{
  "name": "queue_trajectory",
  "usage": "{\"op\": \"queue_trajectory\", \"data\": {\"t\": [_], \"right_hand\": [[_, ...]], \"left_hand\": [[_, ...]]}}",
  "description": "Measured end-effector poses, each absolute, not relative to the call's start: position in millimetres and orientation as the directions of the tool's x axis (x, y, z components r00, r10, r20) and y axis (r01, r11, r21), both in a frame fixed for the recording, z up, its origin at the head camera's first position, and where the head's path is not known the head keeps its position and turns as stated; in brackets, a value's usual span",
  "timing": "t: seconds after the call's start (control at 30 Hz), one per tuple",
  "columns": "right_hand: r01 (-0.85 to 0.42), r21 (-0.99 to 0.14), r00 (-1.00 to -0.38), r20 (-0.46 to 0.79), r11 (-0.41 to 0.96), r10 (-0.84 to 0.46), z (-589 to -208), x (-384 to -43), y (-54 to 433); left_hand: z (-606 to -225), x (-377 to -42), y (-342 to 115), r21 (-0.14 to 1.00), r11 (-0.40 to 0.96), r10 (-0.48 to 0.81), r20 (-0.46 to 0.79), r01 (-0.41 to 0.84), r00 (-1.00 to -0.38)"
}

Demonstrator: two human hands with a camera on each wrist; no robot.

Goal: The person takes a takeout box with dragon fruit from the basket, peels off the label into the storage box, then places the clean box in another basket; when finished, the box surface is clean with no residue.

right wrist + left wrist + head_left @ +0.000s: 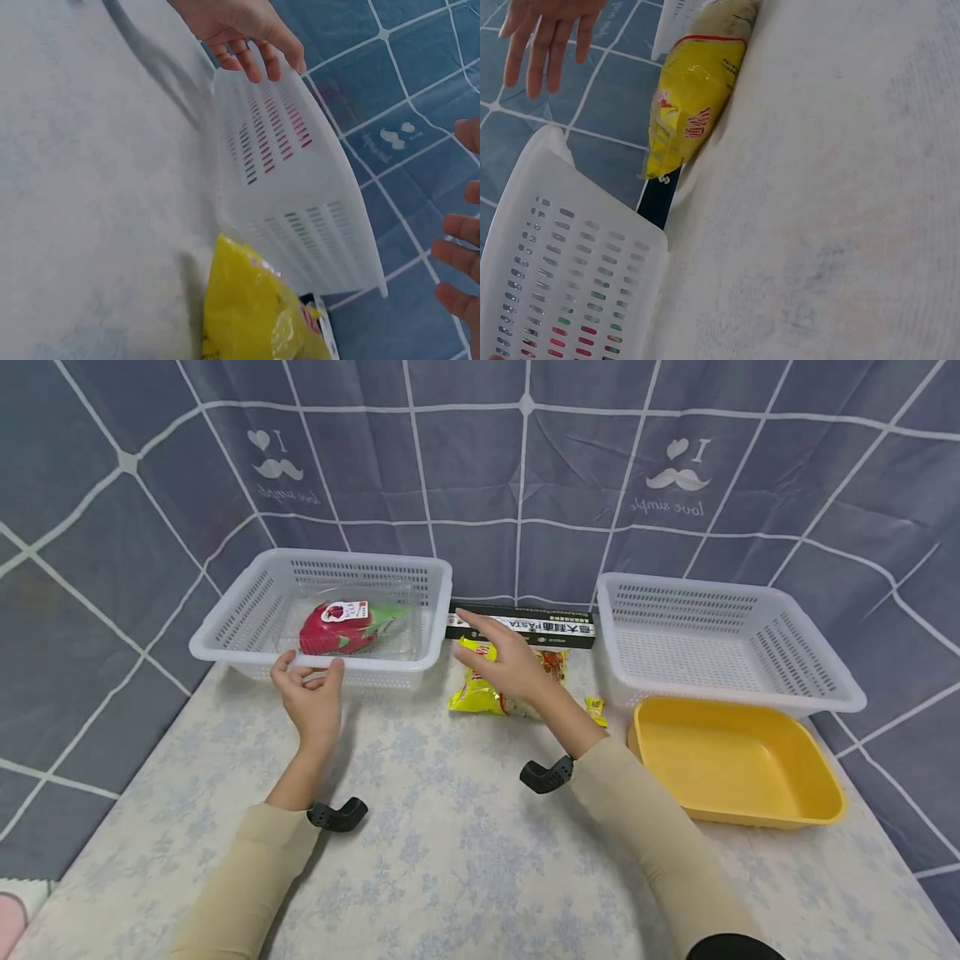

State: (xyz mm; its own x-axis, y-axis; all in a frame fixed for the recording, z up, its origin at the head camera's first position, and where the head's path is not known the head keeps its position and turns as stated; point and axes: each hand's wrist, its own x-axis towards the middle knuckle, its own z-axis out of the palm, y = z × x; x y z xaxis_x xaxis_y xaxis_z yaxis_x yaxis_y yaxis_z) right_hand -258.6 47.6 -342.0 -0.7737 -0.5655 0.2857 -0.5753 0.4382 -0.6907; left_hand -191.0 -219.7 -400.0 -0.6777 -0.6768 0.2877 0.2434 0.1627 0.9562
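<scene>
A white slotted basket (251, 656) stands at the back left, holding a red and green dragon fruit (337, 628) in a clear plastic box. My left hand (311, 697) grips the front rim of this basket with bent fingers. In the right wrist view that same hand (244, 34) bends over the basket's edge. My right hand (506, 664) is raised just right of the basket, fingers spread and holding nothing. Below it lie a yellow snack bag (476, 693) and a long black pasta box (573, 628). The left wrist view shows the yellow bag (694, 97) beside the basket.
A second white basket (693, 647) stands at the back right, with a yellow tub (738, 764) in front of it. A small yellow packet (595, 708) lies beside the snack bag. A blue-grey tiled-pattern curtain (480, 460) hangs behind the patterned table (427, 843).
</scene>
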Motion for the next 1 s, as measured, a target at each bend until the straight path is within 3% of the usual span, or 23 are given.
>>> {"op": "queue_trajectory", "data": {"t": [0.6,0.77,1.0], "right_hand": [[-0.556,-0.703,-0.765,0.224,0.442,-0.604,-323.5,-296.9,-32.6],[-0.489,-0.772,-0.790,0.195,0.406,-0.581,-327.1,-303.7,-52.4],[-0.398,-0.782,-0.858,0.132,0.480,-0.496,-329.0,-309.1,-72.7]], "left_hand": [[-411.6,-199.2,-225.0,0.934,0.126,-0.712,0.320,0.335,-0.624],[-412.7,-197.8,-223.2,0.934,0.113,-0.705,0.315,0.338,-0.635],[-420.0,-201.8,-221.2,0.935,0.088,-0.696,0.304,0.343,-0.650]]}}
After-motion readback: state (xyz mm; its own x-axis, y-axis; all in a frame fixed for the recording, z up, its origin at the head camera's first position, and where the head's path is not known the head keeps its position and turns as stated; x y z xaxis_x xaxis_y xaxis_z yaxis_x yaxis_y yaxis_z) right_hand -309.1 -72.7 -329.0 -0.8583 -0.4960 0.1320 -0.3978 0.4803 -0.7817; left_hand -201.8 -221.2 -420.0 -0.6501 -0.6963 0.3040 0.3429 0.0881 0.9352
